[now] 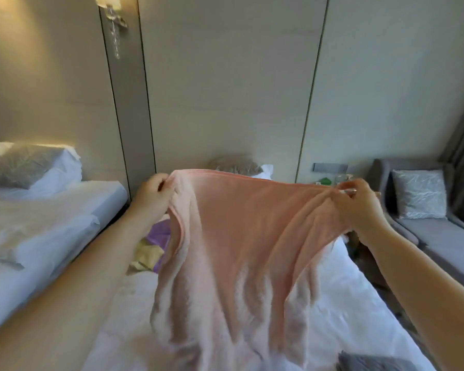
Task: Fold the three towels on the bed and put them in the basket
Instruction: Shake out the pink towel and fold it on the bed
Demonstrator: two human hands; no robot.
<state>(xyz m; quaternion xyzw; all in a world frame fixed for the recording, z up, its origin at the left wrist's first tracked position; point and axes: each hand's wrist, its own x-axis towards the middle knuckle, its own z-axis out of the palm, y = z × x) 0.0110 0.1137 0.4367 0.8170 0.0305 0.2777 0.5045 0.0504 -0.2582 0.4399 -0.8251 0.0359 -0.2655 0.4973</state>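
Note:
A pink towel (233, 236) hangs spread out in the air over the white bed (340, 303). My left hand (154, 192) pinches its upper left corner. My right hand (359, 207) grips the upper right corner, where the cloth bunches. The towel's lower part drapes down to the sheet. Behind it on the bed lie a purple towel (158, 232) and a yellow towel (148, 257), both crumpled and partly hidden. No basket can be seen.
A second bed (38, 218) with grey and white pillows stands to the left across a narrow gap. A grey sofa (439, 236) with a silver cushion is at the right. A grey cloth (370, 364) lies at the bed's near edge. The panelled wall is straight ahead.

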